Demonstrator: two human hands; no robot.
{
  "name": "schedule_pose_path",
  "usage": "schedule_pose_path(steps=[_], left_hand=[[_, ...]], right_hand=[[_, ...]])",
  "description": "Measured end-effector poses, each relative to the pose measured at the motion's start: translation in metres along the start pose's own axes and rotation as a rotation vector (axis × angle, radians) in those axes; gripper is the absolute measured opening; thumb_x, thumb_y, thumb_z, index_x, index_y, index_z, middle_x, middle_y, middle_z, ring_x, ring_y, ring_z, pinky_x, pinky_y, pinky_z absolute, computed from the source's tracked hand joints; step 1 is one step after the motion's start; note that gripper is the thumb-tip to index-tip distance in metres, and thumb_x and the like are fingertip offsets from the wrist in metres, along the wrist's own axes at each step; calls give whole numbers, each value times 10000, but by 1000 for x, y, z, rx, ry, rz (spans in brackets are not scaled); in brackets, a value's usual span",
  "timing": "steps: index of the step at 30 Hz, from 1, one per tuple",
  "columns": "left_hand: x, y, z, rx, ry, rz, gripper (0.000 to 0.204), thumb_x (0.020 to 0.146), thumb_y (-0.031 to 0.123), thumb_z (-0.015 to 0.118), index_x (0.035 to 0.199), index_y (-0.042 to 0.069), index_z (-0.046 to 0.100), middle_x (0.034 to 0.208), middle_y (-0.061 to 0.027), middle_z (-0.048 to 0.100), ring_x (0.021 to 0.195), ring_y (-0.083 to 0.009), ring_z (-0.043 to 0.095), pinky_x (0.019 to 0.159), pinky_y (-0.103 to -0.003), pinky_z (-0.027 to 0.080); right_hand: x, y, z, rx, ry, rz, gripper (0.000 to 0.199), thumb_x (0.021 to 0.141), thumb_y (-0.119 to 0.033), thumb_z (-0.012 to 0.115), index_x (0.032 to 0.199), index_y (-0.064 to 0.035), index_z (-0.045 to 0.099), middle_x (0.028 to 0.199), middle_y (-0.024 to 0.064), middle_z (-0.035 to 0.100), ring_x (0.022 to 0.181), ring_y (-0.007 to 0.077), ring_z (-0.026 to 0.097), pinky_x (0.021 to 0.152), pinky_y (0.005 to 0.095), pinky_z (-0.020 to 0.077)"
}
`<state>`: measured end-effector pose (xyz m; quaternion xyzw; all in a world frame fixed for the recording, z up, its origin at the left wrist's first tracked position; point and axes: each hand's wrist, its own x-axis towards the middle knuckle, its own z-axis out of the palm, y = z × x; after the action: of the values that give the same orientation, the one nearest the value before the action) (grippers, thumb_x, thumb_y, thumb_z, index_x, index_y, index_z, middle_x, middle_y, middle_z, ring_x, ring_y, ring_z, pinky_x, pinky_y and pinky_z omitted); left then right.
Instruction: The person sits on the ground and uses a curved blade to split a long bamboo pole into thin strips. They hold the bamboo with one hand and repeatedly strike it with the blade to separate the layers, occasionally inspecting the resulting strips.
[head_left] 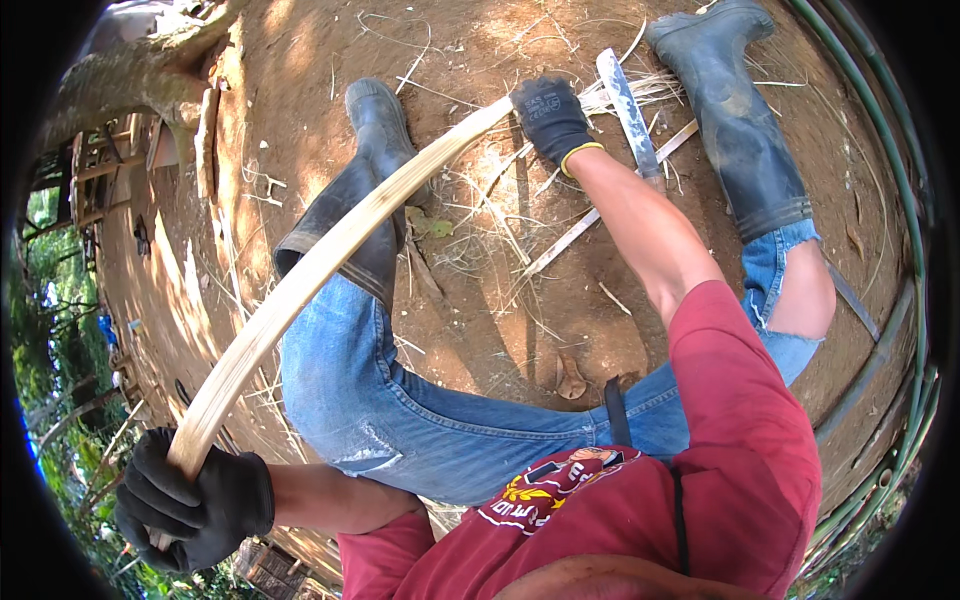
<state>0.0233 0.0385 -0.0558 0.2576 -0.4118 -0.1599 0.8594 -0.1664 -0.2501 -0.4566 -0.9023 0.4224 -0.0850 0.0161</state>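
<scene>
A long wooden strip point(340, 245) spanned two gloved hands.
Nearest, the left hand point(195, 500) had its fingers wrapped around one end; the strip passed over the left boot point(378, 135) to the right hand point(552, 118), fingers curled round the far end, beside a blade point(628, 110) overlapping pale shavings point(657, 88).

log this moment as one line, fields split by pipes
left gloved hand: grips near end of pale wooden strip | right gloved hand: closed on far part | long flat blade: beside right hand

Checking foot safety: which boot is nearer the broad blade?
The right boot, beside the blade; the left boot is farther off, partly hidden by the wooden strip.
</scene>
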Motion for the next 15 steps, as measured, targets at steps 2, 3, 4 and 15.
schedule_pose_path(steps=[2,3,4,15], left_hand=[[0,1,-5,42,49,27,215,813,215,531,606,169,495,427,53,368,326,-58,323,386,-196,295],[-1,4,-9,69,78,41,206,813,217,532,618,162,501,432,49,371,328,-60,323,385,-199,297],[0,7,-13,84,82,55,185,813,221,537,643,152,511,437,48,370,333,-61,326,387,-198,296],[1,5,-11,41,67,58,179,791,240,535,636,152,510,444,55,379,337,-63,330,389,-192,291]], right_hand=[[-2,13,-2,138,92,225,185,894,-281,570,959,-130,653,910,121,687,895,308,668,814,443,483],[-3,18,-10,209,132,333,191,902,-285,558,958,-123,644,889,131,691,871,323,674,803,454,489],[0,28,-20,341,150,536,179,907,-279,554,934,-113,614,871,139,680,833,329,670,766,457,495],[-22,3,-30,232,202,-120,330,824,-427,677,1028,-168,669,1006,53,646,1006,246,601,878,415,449]])
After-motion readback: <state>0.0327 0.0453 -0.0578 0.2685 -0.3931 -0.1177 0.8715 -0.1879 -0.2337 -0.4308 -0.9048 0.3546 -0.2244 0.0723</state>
